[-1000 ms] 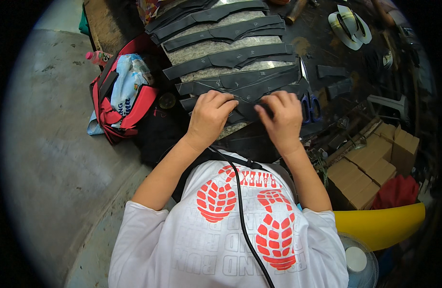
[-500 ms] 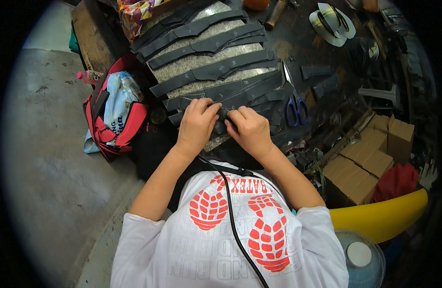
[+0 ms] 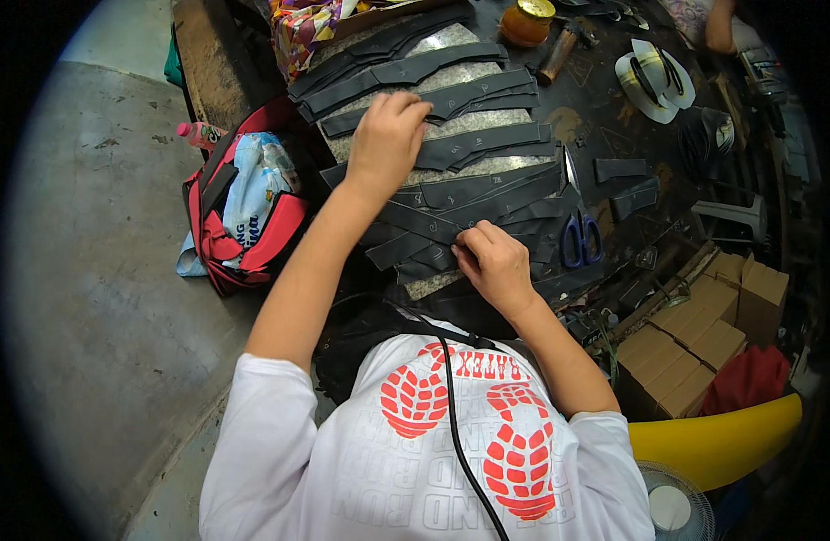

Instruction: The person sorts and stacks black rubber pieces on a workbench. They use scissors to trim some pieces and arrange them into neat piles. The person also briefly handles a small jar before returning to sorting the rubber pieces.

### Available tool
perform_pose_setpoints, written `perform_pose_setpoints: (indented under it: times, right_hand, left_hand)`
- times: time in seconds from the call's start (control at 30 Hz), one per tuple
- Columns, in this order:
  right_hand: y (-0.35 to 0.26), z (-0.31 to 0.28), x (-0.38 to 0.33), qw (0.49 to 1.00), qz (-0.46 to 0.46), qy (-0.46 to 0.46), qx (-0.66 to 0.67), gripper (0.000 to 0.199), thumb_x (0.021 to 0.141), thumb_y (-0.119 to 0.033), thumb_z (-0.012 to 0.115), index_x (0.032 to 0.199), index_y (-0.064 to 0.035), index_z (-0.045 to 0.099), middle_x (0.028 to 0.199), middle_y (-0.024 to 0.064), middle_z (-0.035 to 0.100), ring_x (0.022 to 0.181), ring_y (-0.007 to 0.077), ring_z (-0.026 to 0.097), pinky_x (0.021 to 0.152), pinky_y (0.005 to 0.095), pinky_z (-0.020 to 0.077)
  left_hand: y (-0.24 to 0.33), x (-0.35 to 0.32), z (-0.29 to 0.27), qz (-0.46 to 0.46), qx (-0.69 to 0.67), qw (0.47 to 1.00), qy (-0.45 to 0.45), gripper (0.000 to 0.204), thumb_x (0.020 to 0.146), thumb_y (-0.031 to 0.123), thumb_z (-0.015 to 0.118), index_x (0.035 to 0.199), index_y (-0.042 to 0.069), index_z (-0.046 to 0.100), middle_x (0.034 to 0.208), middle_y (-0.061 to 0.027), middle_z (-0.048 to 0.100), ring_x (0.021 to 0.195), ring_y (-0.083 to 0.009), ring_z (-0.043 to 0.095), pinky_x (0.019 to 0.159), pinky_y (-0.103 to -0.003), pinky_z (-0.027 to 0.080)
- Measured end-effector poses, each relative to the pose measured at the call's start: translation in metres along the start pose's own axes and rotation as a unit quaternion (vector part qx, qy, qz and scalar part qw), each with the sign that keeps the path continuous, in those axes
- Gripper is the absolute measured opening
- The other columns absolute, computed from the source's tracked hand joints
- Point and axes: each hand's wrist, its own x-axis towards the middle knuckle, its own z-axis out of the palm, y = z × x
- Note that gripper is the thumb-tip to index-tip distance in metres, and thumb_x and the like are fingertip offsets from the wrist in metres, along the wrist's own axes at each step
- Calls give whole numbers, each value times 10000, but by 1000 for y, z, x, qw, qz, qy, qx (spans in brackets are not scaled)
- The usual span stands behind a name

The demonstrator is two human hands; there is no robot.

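Note:
Curved black strips (image 3: pixel 487 140), leather-like and faintly marked in light pen, lie in overlapping rows on a speckled stone slab (image 3: pixel 343 149). Over the middle rows my left hand (image 3: pixel 389 140) is lifted with thumb and fingers pinched; whatever is between them is too small to make out. Lower down, my right hand (image 3: pixel 496 266) has its fingertips closed at the end of a crossing black strip (image 3: pixel 424 219) in the pile nearest me. Blue-handled scissors (image 3: pixel 577 225) rest right of the strips, blades pointing away.
Small black pieces (image 3: pixel 627 185) lie beyond the scissors. An orange jar (image 3: pixel 527 22), a wooden-handled tool (image 3: pixel 559 56) and white sandal-like pieces (image 3: pixel 654 81) are at the back. A red bag (image 3: pixel 279 225) stands left, cardboard boxes (image 3: pixel 685 334) right. Part of another person (image 3: pixel 721 27) shows far right.
My left hand has moved up and away from my right, which stays pinched on the near pile. Earlier both hands were close together with a thin light line between them. The view has shifted slightly.

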Motion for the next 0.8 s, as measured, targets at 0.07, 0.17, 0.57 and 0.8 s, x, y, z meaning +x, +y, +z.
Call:
perform_pose_setpoints:
  times: [0.07,0.17,0.57,0.8]
  right_hand:
    - [1,0,0,1000,5,2,12,180,778,-62,773,858,-76,612,802,75,575,730,277,639,619,386,512]
    - [2,-1,1,1000,13,-1,23,173,790,-68,773,867,-74,618,809,77,584,736,282,645,627,388,514]
    - [4,-3,0,999,33,-12,41,156,812,-77,761,908,-75,638,836,80,605,771,297,660,654,392,525]
    - [2,-3,0,998,45,-18,49,131,827,-88,748,908,-77,645,831,81,601,768,293,662,650,396,521]
  left_hand:
    - [-14,14,8,0,26,999,-25,233,832,98,754,1062,69,734,1041,-80,673,1001,-310,626,873,-415,535]
    - [-28,24,14,-14,67,994,-81,181,828,158,766,998,98,772,959,-50,678,978,-280,633,845,-400,557]
    - [-45,27,17,-59,-7,995,-79,195,920,187,702,1059,56,742,995,-105,704,983,-334,658,839,-412,539]
    - [-32,14,17,62,149,985,-69,191,816,89,724,1003,66,751,1021,-25,709,974,-246,639,832,-364,570]
